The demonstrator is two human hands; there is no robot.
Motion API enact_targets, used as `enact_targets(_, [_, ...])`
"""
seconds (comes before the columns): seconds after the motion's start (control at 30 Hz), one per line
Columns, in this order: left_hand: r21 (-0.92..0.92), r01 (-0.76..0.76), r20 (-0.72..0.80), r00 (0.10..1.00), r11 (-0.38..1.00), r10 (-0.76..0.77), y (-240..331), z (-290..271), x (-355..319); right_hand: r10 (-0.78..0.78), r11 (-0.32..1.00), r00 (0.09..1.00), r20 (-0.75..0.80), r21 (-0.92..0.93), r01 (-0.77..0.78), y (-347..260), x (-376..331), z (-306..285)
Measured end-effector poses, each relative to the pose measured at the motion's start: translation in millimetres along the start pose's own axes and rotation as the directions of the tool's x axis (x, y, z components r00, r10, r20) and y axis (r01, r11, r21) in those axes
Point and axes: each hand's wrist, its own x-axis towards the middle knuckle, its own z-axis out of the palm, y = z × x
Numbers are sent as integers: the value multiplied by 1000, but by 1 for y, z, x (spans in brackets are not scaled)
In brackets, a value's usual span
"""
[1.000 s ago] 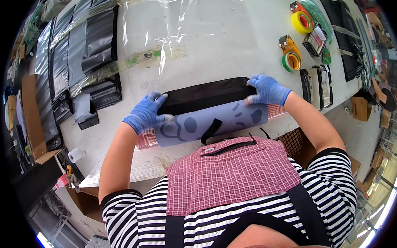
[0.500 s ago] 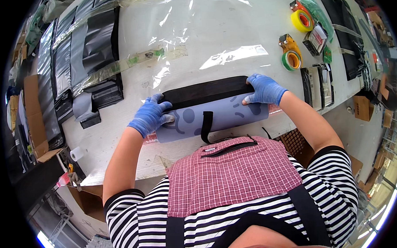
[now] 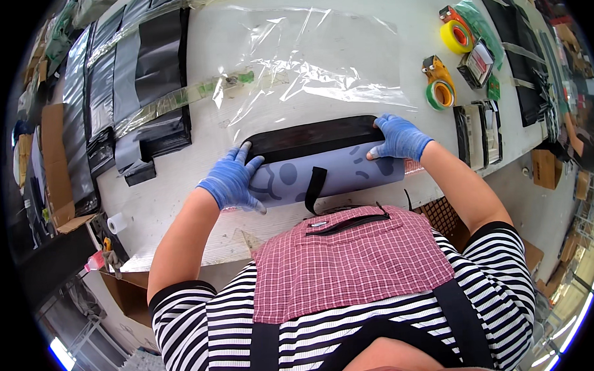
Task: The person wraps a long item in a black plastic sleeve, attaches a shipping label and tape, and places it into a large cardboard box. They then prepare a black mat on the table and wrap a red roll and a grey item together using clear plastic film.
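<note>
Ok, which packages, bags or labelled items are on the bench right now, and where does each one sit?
Clear plastic bag: crinkled, flat, table centre, beyond the roll.
Black and grey mailer bags: overlapping stack, far left of the table.
Small dark boxes: rectangular, right of the right hand.
Black flat packs: far right edge.
Brown cartons: left, beside the table.

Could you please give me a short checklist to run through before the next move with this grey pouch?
1. Left hand on the grey pouch's left end: ok.
2. Right hand on its right end: ok.
3. Black band along the far edge lies flat: ok.
4. Black strap lies over the front: ok.
5. Clear plastic sheet smooth: not ok, wrinkled.
6. Pouch fully inside the plastic: cannot tell.
</note>
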Motion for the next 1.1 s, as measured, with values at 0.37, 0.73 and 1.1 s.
enact_targets(0.37, [-130, 38, -46, 998, 991, -44, -2, -1, 3, -35, 995, 999, -27, 91, 37, 9, 6, -2])
enact_targets(0.73, [-277, 22, -85, 995, 961, -47, -8, 11, 3, -50, 996, 998, -23, 78, 52, 13, 10, -1])
enact_targets(1.1, [-254, 109, -126, 982, 961, -144, -11, 17, 4, -27, 997, 1000, -8, 69, 27, 13, 16, 1])
